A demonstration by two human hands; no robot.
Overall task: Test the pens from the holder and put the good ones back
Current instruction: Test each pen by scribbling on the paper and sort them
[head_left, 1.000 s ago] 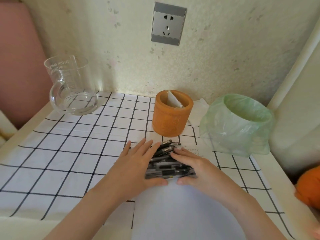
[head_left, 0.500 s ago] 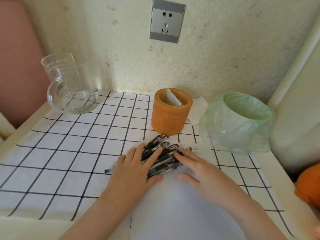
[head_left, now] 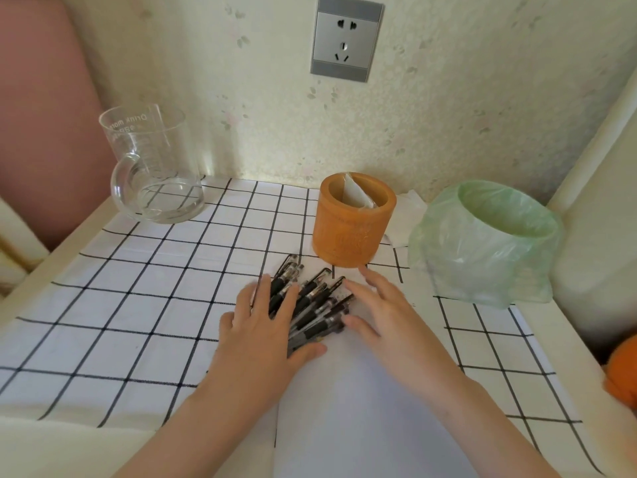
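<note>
Pens [head_left: 312, 307], black plastic, now fanned out; my left hand [head_left: 262, 336] flat on them, right hand [head_left: 386, 315] relaxed beside, so testing's nxt.

Home desk nook: wallpapered wall w/ socket [head_left: 347, 37], checked tablecloth [head_left: 138, 288], glass mug [head_left: 151, 167], bag-lined bin [head_left: 489, 243].
</note>
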